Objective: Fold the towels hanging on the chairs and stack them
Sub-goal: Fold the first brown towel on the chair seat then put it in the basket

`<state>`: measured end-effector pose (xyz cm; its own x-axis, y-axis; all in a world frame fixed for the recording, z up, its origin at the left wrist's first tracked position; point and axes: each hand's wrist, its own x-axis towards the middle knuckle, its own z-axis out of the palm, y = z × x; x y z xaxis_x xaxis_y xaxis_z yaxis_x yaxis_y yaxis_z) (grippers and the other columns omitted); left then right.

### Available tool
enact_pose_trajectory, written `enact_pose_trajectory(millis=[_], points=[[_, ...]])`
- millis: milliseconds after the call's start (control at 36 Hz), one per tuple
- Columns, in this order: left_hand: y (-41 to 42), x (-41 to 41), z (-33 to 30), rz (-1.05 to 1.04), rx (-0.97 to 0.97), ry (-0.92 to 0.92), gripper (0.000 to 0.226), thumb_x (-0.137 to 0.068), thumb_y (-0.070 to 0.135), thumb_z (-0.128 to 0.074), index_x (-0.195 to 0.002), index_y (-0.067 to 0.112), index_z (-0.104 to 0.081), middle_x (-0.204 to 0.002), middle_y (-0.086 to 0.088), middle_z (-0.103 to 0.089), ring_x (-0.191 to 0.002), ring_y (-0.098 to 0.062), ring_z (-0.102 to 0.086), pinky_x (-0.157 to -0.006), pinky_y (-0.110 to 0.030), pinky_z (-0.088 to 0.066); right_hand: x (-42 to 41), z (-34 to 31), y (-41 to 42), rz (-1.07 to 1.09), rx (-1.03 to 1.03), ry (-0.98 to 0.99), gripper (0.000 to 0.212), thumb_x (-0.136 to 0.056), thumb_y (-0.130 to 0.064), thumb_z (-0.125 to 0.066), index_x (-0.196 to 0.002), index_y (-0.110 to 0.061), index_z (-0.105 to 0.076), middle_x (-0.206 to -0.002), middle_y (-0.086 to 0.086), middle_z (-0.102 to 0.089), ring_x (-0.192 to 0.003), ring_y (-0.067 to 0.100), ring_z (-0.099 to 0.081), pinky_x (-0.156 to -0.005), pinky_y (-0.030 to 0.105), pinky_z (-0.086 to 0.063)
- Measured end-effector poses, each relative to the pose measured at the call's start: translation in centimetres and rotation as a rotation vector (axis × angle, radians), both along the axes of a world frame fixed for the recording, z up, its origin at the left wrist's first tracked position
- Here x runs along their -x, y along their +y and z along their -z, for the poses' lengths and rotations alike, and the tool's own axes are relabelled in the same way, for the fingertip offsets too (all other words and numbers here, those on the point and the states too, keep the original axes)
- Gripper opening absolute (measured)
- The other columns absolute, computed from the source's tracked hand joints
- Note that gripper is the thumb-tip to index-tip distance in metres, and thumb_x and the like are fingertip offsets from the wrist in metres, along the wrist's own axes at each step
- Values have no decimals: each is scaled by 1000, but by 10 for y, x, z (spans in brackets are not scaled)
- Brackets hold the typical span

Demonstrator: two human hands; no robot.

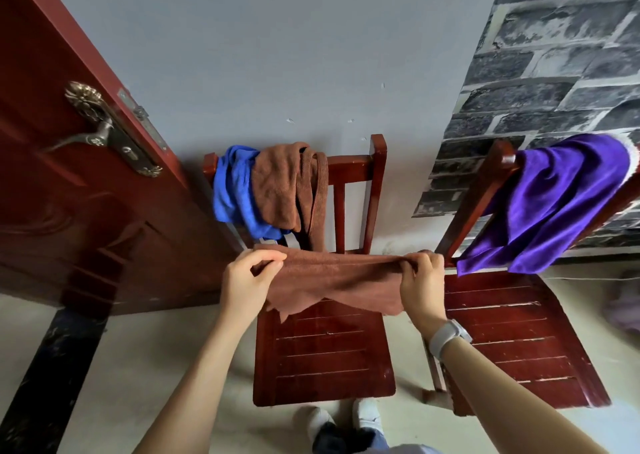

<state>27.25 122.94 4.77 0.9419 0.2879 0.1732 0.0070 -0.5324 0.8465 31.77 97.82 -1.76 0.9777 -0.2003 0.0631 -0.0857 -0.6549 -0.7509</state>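
Two chairs (323, 349) side by side — towels (273, 186) on their backs (wall (277, 55) behind).

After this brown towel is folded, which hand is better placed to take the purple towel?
The right hand: the purple towel hangs on the right chair, beside it. The left hand is farther away.

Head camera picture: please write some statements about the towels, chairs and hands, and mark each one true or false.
1. Both hands hold a brown towel stretched between them. True: left hand, right hand.
2. The purple towel lies flat on a chair seat. False: it hangs over the back of the right chair.
3. A blue towel hangs on the left chair back. True.
4. Folded towels are stacked on the left chair's seat. False: no stack shows there.
5. The watch is on the left wrist. False: right wrist.
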Motion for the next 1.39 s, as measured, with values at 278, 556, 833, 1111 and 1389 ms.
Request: enact_pose_trajectory(millis=[278,556,833,1111,1389], points=[[-11,-2,-8,107,49,22,23,-79,-5,-63,-80,17,-70,-86,9,-64,-82,4,-59,-74,-6,-41,-16,9,-9,-133,-156,634,28,-94,-29,-25,-103,-7,-40,-94,17,-58,-82,34,-59,-80,47,-49],[11,5,-2,27,-89,20,30,-81,-12,-52,-94,11,-68,-96,-2,-57,-90,2,-55,-84,-7,-39,-3,8,-4,-307,-725,636,20,-94,-8,-43,-94,-15,-61,-86,14,-58,-77,27,-54,-71,41,-42],[17,4,5,-49,-193,-37,34,-78,-14,-46,-93,7,-68,-96,-5,-56,-92,-5,-53,-87,-4,-35,4,-4,5,-687,33,744,27,-96,-23,-38,-99,-4,-56,-77,1,-54,-63,10,-47,-55,20,-36],[26,8,13,-51,-166,0,34,-80,-8,-58,-113,3,-59,-105,5,-58,-95,6,-48,-84,3,-29,8,0,-4,-325,-1122,841,18,-89,-3,-38,-101,-7,-52,-92,15,-60,-81,21,-63,-68,32,-49],[30,3,14,-6,-79,-2,32,-81,-8,-57,-109,6,-62,-105,5,-62,-98,2,-53,-88,-3,-36,-5,4,-11,-268,-766,1022,34,-91,-38,-49,-84,-6,-61,-81,11,-62,-79,23,-60,-75,36,-48]])
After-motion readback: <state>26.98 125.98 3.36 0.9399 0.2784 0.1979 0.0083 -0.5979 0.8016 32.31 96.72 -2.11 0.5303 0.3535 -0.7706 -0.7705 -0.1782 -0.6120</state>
